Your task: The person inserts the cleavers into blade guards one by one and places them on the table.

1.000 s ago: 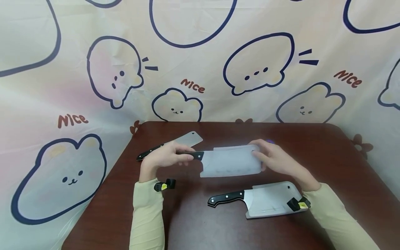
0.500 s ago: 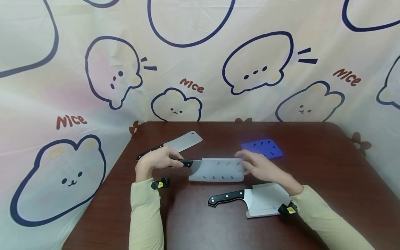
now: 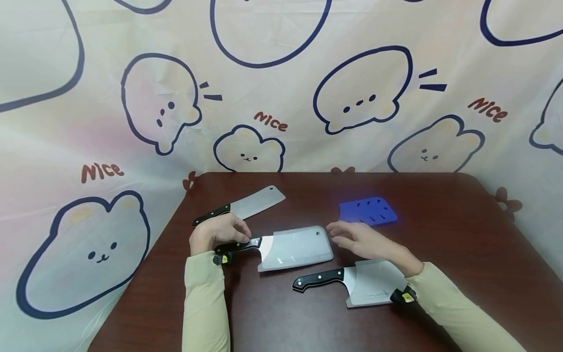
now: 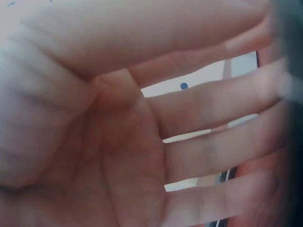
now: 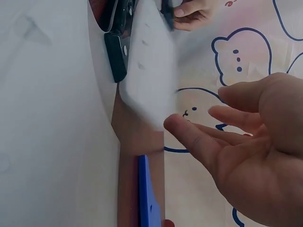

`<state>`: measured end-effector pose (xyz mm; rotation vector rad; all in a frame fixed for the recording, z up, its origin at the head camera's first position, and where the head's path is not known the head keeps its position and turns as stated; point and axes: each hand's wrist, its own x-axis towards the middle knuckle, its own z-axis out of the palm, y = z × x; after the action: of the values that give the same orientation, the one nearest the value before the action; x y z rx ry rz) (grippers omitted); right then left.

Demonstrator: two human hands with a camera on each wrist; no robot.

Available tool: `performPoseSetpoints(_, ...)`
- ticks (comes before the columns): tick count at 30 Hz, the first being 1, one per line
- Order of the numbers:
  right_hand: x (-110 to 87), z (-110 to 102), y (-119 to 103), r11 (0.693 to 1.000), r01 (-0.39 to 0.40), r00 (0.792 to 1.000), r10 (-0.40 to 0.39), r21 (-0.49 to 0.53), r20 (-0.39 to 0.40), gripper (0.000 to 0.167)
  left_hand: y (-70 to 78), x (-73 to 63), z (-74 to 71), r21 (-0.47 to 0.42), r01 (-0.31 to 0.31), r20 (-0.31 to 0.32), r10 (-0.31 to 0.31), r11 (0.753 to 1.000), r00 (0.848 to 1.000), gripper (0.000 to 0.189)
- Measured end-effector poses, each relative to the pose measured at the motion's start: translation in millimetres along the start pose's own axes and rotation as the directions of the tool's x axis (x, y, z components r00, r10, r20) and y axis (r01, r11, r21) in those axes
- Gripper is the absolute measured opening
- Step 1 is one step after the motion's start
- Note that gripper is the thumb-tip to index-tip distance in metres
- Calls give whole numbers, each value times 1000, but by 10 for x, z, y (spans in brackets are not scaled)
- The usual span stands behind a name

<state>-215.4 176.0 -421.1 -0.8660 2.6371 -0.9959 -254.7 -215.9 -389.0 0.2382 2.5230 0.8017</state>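
My left hand (image 3: 220,231) pinches the black handle (image 3: 237,245) of a cleaver (image 3: 295,248), its wide blade inside a pale guard. The blade lies low over the middle of the table, pointing right. In the right wrist view this guarded blade (image 5: 149,71) is blurred and shows small openings. The right hand (image 3: 362,239) holds nothing; its extended fingers stand just off the blade's far end. In the left wrist view the left hand's palm (image 4: 128,142) and fingers fill the picture, hiding most of the handle.
A second guarded cleaver (image 3: 374,281) lies nearer, partly under the right wrist. Farther back at left rests a bare cleaver (image 3: 258,201). Behind the right hand is a blue guard (image 3: 368,210) with triangular openings. A printed cloth (image 3: 281,88) hangs beyond the brown table (image 3: 440,195).
The guarded cleaver has come down and nearer, and its blade end is free of the right hand. The right hand has shifted left, uncovering the blue guard.
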Motion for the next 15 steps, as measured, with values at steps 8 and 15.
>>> performPoseSetpoints(8, -5, -96, 49, 999, 33, 999, -34, 11, 30, 32, 30, -33, -44, 49, 5, -92, 0, 999, 996, 36)
performPoseSetpoints(15, -51, -281, 169, 1000, -4, 1000, 4, 15, 18, 34, 139, -20, -63, 74, -44, -116, 53, 996, 992, 37)
